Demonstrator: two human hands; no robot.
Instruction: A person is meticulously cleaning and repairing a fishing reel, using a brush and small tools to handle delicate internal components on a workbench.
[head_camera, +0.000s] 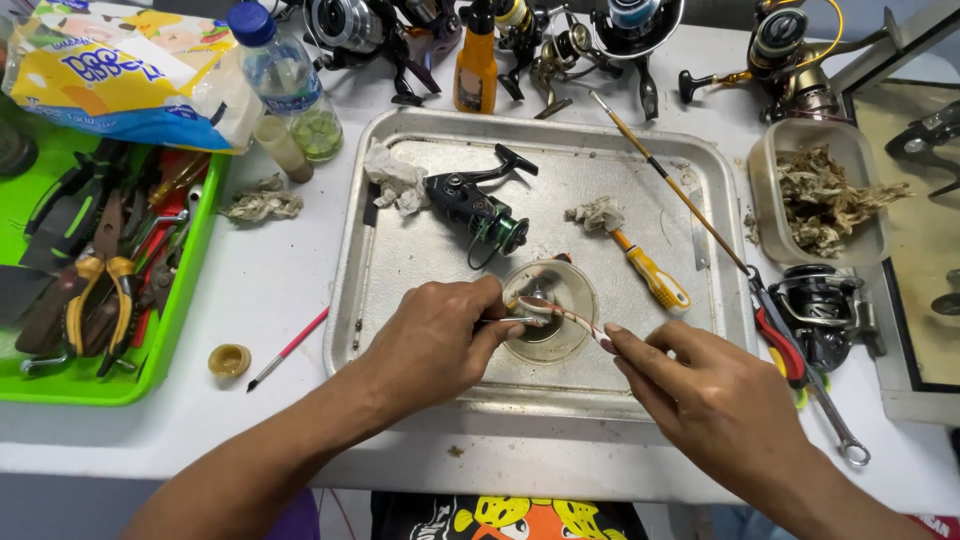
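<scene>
Left hand (435, 335) pinches a thin metal tool (500, 321) between thumb and fingers, tip over the small clear bowl (550, 312) on the metal tray (700, 330); right hand (700, 385) pinches the near end of a thin curved wire part (570, 316) with a pale reddish sleeve, lying across the bowl's rim. The part looks light, springy and probably oily, so likely slippery. Best gripped at its ends with fingertips, not mid-span where it may bend.
</scene>
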